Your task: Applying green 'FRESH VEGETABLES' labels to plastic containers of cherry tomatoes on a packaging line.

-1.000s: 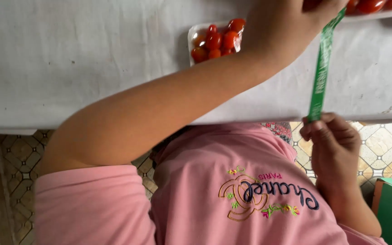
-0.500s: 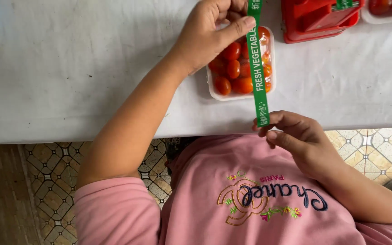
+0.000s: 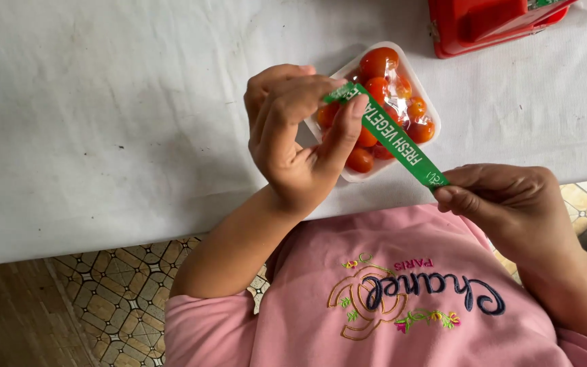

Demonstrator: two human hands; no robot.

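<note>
Hands [image 3: 293, 136] [image 3: 504, 204] pinching opposite ends of green tape strip [image 3: 392, 136] over wrapped cherry tomato tray [image 3: 412, 75]

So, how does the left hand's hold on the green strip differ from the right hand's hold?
The left hand grips the upper end of the green label strip over the tray of cherry tomatoes; the right hand grips the lower end, off the white table's edge. The left hand pinches between thumb and curled fingers, palm toward the camera; the right hand shows its back. Both hands are bare and keep the strip taut.
</note>
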